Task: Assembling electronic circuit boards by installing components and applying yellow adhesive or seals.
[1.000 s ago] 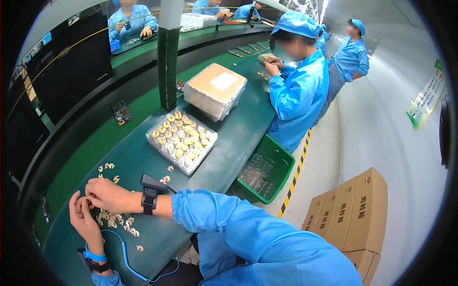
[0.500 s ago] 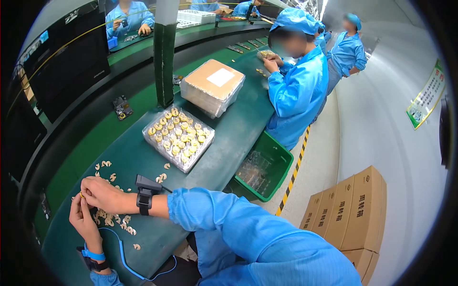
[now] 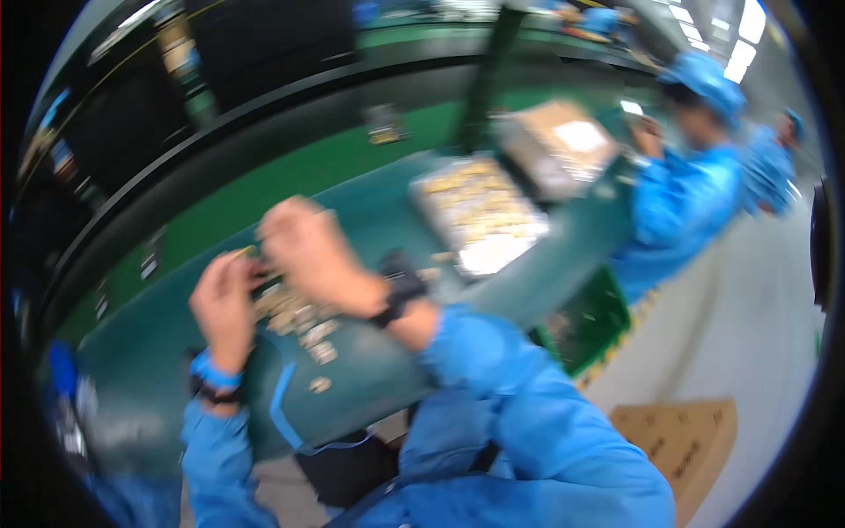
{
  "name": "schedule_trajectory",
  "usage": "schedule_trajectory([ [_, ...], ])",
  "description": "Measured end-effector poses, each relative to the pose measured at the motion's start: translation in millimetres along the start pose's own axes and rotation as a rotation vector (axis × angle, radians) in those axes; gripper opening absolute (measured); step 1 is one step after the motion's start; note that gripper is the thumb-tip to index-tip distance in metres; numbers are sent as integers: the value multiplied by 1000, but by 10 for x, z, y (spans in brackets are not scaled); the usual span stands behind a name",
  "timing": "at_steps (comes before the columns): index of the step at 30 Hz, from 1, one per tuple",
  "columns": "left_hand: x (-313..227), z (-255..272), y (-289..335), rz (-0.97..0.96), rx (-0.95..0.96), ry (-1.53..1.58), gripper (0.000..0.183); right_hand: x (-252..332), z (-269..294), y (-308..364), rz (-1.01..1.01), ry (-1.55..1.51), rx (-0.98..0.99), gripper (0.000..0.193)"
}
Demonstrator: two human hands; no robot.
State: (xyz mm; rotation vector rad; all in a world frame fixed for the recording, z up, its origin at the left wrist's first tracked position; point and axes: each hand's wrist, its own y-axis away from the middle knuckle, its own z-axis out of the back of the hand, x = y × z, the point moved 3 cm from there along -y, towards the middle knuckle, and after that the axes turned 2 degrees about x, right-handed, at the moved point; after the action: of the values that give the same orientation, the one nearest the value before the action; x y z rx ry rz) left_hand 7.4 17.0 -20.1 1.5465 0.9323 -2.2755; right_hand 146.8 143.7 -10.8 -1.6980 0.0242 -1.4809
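Pinching yellow piece point(image 3: 246, 252) | left fingers point(image 3: 231, 271): nearly together | right fingers point(image 3: 283, 231): curled beside it; hold: can't tell

A dark green desk point(image 3: 150, 352) carries everything here, blurred. Small pale pieces point(image 3: 286, 308) lie in a loose heap toward its left end, between the long edges; a lone piece point(image 3: 320, 385) sits nearer the near edge, where a blue cord point(image 3: 280, 405) crosses. A clear tray of yellow-topped parts point(image 3: 480, 207) and, just beside it, a plastic-wrapped box point(image 3: 559, 145) stand rightward, close to the far edge.
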Motion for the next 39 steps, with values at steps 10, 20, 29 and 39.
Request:
schedule_trajectory([
  [10, -116, 144, 1, 10, 0, 111, 20, 229, -40, -124, -237, 317, 376, 23],
  [20, -166, 72, -32, 36, 89, 120, 22, 249, -5, -147, 76, 210, 275, 13],
  [29, -181, 114, -48, 169, 177, 373, 23, 313, -49, -102, 348, 300, 234, 14],
  [39, -143, 171, -32, 69, 159, 168, 20, 146, -204, -84, -189, -74, 279, 14],
])
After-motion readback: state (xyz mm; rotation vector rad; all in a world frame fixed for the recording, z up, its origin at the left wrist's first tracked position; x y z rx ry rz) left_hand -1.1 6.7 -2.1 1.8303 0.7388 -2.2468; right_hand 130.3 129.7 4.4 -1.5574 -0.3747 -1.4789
